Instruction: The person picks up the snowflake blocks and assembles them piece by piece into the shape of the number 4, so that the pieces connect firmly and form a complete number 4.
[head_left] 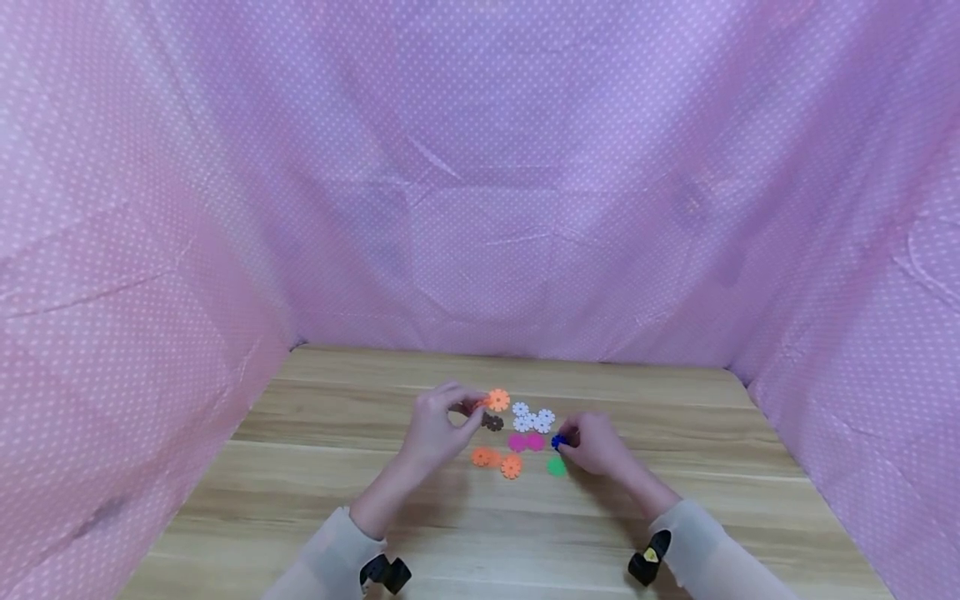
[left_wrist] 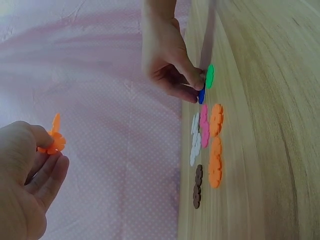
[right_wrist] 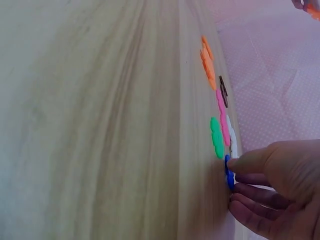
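My left hand (head_left: 438, 425) is raised above the table and pinches orange snowflake discs (head_left: 498, 400) between thumb and fingertips. In the left wrist view these orange discs (left_wrist: 57, 142) stand at angles to each other, joined together. Low over the table on the right, my right hand (head_left: 596, 443) pinches a blue snowflake disc (right_wrist: 229, 172) by its edge, thumb on one side and fingers on the other. Just nearer to me than that hand lies a green disc (head_left: 556, 466). Pink discs (head_left: 527, 442) are to its left, and white discs (head_left: 533, 420) lie beyond them.
Brown discs (head_left: 493, 423) lie partly below the left hand. More orange discs (head_left: 511, 467) form a group at the near left of the pieces. Pink dotted cloth (head_left: 480, 267) walls in the wooden table (head_left: 480, 533) at the back and both sides.
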